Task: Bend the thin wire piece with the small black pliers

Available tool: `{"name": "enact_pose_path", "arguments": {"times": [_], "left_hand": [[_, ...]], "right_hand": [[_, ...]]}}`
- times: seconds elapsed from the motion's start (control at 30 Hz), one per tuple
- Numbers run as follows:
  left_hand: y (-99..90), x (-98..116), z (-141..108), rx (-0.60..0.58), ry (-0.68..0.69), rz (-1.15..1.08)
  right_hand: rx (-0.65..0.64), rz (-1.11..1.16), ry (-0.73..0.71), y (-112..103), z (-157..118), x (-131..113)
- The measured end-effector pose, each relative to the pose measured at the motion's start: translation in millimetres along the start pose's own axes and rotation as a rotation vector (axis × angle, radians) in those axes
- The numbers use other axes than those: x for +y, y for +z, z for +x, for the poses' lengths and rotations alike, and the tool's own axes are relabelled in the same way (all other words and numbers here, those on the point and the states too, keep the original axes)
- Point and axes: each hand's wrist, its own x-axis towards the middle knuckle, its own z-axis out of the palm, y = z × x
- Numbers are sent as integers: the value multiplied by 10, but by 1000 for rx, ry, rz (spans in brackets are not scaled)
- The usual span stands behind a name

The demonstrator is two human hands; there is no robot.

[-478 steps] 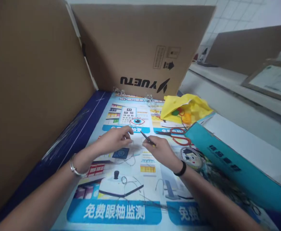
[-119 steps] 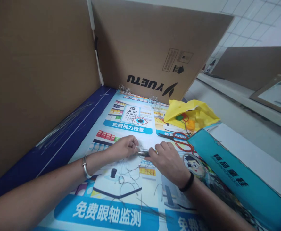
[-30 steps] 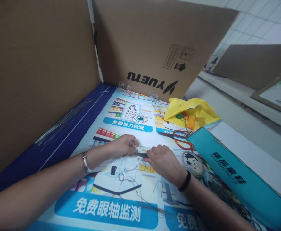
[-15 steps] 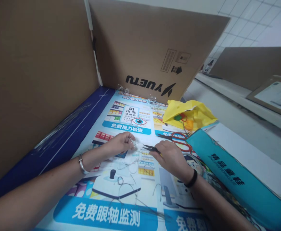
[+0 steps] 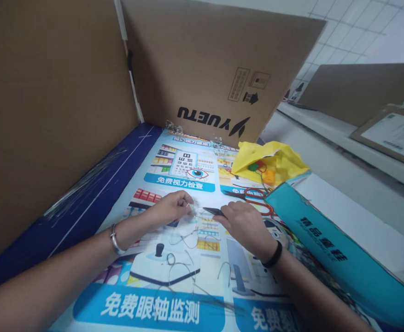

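Observation:
My left hand (image 5: 176, 205), a silver bangle on its wrist, pinches a thin silver wire (image 5: 195, 211) bent into a loop. My right hand (image 5: 242, 222), with a black band at the wrist, is closed around needle-nose pliers (image 5: 213, 211). The pliers' dark jaws point left, look closed and meet the wire just right of my left fingers; whether they grip it is too small to tell. Beneath both hands, loose cut wire pieces (image 5: 181, 263) are scattered over the printed poster (image 5: 207, 272).
Red-handled scissors (image 5: 257, 194) lie by a yellow bag (image 5: 270, 161) with coloured bits inside. A teal box (image 5: 322, 249) runs along the right. Straight wires (image 5: 87, 177) lie at left. Small wire shapes (image 5: 217, 145) sit before the upright cardboard (image 5: 202, 64).
The pliers' jaws have gone from slightly parted to together at the wire. Both hands stay in nearly the same place; the view has shifted slightly.

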Motion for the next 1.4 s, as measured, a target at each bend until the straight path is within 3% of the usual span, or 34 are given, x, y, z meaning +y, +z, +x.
{"name": "enact_pose_path", "arguments": {"times": [0.1, 0.37, 0.53, 0.67, 0.8, 1.07, 1.4], "left_hand": [[23, -22, 6, 35, 24, 102], [42, -53, -44, 133, 166, 374], [54, -54, -32, 195, 92, 189], [141, 15, -57, 281, -40, -106], [210, 97, -108, 305, -164, -256], [188, 108, -114, 318, -171, -320], [232, 89, -106, 307, -179, -295]], "right_hand": [[46, -35, -36, -66, -18, -45], [6, 49, -4, -174, -49, -161], [-65, 80, 11, -192, -44, -149], [-26, 23, 31, -188, -24, -131], [10, -38, 28, -196, -13, -111], [31, -114, -5, -332, 53, -109], [-36, -33, 25, -342, 65, -122]]}}
